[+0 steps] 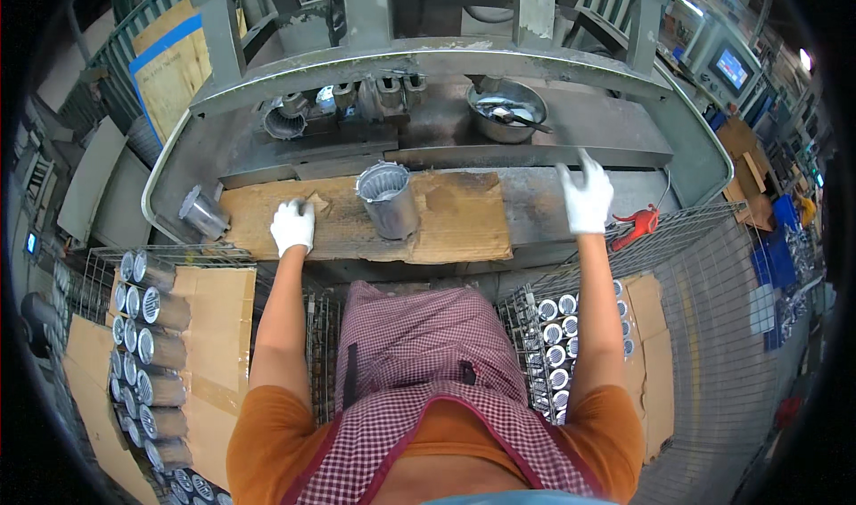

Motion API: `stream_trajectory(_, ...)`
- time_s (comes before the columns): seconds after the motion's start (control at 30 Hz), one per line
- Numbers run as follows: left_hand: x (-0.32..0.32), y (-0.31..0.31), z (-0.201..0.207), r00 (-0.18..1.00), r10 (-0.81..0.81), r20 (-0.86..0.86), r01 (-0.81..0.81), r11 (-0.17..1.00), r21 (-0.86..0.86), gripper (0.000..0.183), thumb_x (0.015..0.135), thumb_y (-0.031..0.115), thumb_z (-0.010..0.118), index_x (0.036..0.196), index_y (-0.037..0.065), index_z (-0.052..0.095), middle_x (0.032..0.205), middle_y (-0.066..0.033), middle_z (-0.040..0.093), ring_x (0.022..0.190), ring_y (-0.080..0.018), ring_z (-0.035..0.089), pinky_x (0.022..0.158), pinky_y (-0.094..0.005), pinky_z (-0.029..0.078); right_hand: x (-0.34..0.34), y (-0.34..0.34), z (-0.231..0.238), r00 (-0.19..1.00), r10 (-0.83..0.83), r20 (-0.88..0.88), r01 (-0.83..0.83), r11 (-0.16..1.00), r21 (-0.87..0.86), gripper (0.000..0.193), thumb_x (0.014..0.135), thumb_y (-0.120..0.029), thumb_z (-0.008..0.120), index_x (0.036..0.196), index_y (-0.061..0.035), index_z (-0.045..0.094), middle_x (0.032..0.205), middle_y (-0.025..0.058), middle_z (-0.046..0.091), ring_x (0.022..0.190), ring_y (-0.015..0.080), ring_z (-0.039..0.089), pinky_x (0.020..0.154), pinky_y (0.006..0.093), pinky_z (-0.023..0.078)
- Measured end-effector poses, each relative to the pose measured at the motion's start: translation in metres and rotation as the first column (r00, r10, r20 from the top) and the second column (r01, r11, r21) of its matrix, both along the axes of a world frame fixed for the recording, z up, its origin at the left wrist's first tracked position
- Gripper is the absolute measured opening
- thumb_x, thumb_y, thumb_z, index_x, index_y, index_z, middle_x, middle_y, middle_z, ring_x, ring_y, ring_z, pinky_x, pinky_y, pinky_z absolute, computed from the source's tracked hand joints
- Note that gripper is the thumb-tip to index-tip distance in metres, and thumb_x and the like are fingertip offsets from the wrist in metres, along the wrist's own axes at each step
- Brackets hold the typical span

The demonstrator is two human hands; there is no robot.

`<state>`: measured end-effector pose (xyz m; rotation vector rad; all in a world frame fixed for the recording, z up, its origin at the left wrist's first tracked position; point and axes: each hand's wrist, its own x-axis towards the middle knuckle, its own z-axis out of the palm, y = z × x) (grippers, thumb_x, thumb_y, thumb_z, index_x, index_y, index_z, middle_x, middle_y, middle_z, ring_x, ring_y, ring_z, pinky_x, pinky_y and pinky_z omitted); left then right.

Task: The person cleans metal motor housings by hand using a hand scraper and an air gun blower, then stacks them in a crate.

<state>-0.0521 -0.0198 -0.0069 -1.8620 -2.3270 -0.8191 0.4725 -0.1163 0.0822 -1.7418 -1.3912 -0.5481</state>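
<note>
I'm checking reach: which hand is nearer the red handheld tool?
Right. The white-gloved right hand is just left of the red tool; the white-gloved left hand is beyond the upright grey metal cylinder.

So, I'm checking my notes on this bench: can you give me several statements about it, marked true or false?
1. An open-topped grey metal cylinder stands on a flat brown cardboard sheet. True.
2. The white-gloved left hand is touching that cylinder. False: the hand is apart from it, to its left.
3. The round silver metal bowl is empty. False: a slim dark-handled utensil rests in it.
4. The white-gloved right hand is nearer than the left to the bright red tool. True.
</note>
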Motion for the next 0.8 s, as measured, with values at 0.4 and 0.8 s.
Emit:
stream_trajectory(0.4,-0.005,0.001,-0.013,0.996,0.002,-0.091,-0.004,1.000,-0.029,0.035,0.094,0.040,0.052,0.106,0.014,0.072,0.107,-0.0135,0.067,0.101,-0.0329,0.063,0.086,-0.0478,0.049,-0.031,0.095,0.018,0.989,0.147,-0.028,-0.150,0.974,-0.172,0.031,0.091,-0.037,0.063,0.106,-0.0120,0.073,0.093,0.0158,0.071,0.092,0.0360,0.067,0.082,0.0452,0.052)
stream_trajectory(0.8,-0.007,0.000,-0.014,0.999,-0.012,-0.030,0.011,0.999,-0.034,0.035,0.094,0.040,0.055,0.109,0.014,0.073,0.108,-0.0143,0.067,0.103,-0.0345,0.062,0.090,-0.0454,0.049,-0.209,0.149,0.082,0.793,0.573,0.206,-0.589,0.808,0.018,0.030,0.090,-0.034,0.063,0.103,-0.0080,0.073,0.086,0.0167,0.070,0.084,0.0340,0.068,0.076,0.0420,0.053)
